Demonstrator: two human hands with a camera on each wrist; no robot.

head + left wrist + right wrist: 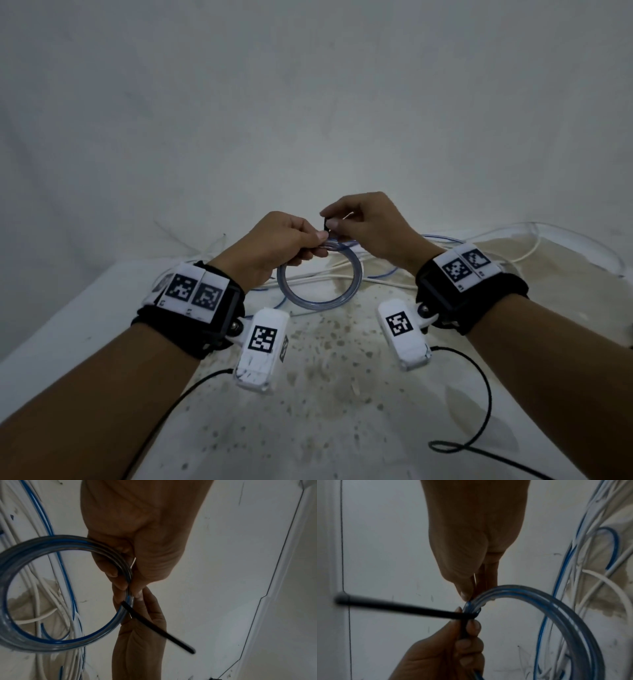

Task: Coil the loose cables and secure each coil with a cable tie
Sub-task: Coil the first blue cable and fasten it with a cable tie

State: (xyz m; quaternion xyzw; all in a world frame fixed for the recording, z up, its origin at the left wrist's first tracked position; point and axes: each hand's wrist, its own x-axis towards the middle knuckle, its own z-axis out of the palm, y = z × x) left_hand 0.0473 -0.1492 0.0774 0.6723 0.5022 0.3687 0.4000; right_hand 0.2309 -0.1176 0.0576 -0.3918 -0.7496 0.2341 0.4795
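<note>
While the left hand (274,246) grips the top of the coil (318,294) of clear blue-striped cable between curled fingers and thumb, the right hand (366,229) pinches the black cable tie (154,626) wrapped around the same spot. The coil hangs from the hands above the stained white table (308,411), its ring upright. The tie's free end sticks out sideways past the fingers. Behind and under the coil, loose white cables (342,277) and loose blue-striped cables (611,547) lie tangled on the table against the wall (308,102). A black cord (479,411) trails from the right wrist camera.
</note>
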